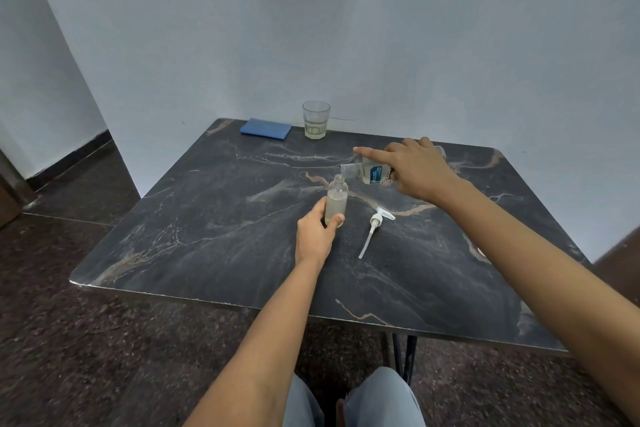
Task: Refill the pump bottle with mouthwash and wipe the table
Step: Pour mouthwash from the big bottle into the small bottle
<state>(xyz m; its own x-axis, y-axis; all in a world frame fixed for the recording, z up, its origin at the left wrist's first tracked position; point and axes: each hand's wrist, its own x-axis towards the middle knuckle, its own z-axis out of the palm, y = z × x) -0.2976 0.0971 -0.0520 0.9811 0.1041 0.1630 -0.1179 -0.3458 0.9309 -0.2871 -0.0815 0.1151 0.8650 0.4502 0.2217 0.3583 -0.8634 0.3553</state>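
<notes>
A small clear pump bottle [337, 199] stands upright near the middle of the dark marble table [207, 236], uncapped and about two thirds full of pale liquid. My left hand [317, 234] grips its lower part. My right hand [414, 170] holds a clear mouthwash bottle [367, 173] with a blue label, tipped on its side, its open neck just above and right of the pump bottle's mouth. The white pump head [375, 224] with its long tube lies flat on the table to the right of the pump bottle. A folded blue cloth [266, 129] lies at the far edge.
A drinking glass [316, 120] with a little pale liquid stands at the table's far edge, right of the cloth. A grey wall runs behind the table. My knees show under the near edge, beside the table's black legs [403, 354].
</notes>
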